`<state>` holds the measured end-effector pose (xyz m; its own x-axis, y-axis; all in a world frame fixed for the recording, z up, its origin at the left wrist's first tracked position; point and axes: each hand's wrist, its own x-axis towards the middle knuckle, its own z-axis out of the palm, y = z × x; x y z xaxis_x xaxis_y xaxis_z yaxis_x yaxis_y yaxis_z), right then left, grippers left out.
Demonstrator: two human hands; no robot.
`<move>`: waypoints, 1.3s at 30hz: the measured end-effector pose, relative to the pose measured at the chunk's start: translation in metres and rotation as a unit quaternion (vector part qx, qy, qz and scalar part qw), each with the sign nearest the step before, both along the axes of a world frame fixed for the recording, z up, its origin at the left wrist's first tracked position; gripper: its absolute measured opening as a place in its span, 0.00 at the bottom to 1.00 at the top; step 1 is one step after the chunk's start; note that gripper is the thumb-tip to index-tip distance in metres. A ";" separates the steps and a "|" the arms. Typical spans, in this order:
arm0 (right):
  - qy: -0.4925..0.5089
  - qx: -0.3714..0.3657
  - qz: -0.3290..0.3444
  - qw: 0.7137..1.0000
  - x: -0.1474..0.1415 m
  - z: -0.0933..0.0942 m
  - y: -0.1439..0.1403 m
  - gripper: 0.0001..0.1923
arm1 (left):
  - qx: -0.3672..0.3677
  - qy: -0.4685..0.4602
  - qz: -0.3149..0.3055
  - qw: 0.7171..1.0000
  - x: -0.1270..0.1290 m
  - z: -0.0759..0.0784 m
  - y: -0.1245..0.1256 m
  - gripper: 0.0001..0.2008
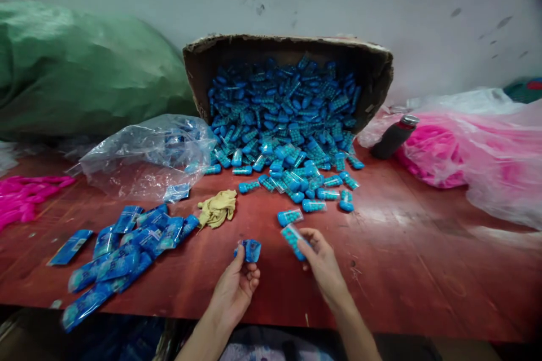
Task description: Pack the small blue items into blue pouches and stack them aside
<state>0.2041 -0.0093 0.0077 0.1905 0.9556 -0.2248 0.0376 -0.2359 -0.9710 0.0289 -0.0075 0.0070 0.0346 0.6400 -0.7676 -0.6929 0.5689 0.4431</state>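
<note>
Pinching a small blue packet (252,250) at its edge, left hand (235,287); right hand (322,262) grips a blue capsule piece (292,238) by fingertips. Both look light, stiff, slick plastic; pile (292,124) lies beyond the hands.

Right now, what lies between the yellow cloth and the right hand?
In the head view, bare red table separates the yellow cloth from the right hand; one blue capsule case lies near that line.
</note>
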 end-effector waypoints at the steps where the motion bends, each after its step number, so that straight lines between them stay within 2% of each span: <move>1: 0.044 0.001 0.025 0.999 -0.008 0.004 -0.004 0.13 | 0.003 0.005 0.001 1.000 0.001 -0.001 0.000 0.09; 4: 0.106 -0.001 0.072 0.992 -0.030 0.011 -0.012 0.13 | 0.008 0.010 0.003 1.000 0.003 -0.002 -0.001 0.09; 9: 0.091 0.012 0.085 0.992 -0.043 0.011 -0.015 0.09 | 0.011 0.012 0.010 1.000 0.003 0.000 0.000 0.10; 12: 0.071 0.030 0.091 0.993 -0.041 0.010 -0.015 0.09 | 0.017 0.013 0.008 1.000 0.001 0.001 0.000 0.10; 18: 0.007 0.088 0.098 0.991 -0.039 0.014 -0.015 0.08 | 0.086 0.030 -0.006 0.996 -0.005 -0.001 -0.002 0.11; 24: -0.045 0.142 0.095 0.984 -0.043 0.017 -0.019 0.08 | 0.077 0.039 0.004 0.996 -0.007 -0.001 -0.003 0.11; 29: -0.115 0.208 0.121 0.964 -0.043 0.011 -0.022 0.11 | 0.055 0.029 0.005 0.998 -0.005 0.002 -0.001 0.11; 35: -0.162 0.235 0.136 0.949 -0.040 0.010 -0.020 0.13 | 0.137 0.056 0.006 0.989 -0.009 0.001 0.000 0.14; 39: -0.130 0.226 0.130 0.956 -0.043 0.011 -0.020 0.12 | 0.180 0.097 0.021 0.979 -0.011 -0.005 0.000 0.14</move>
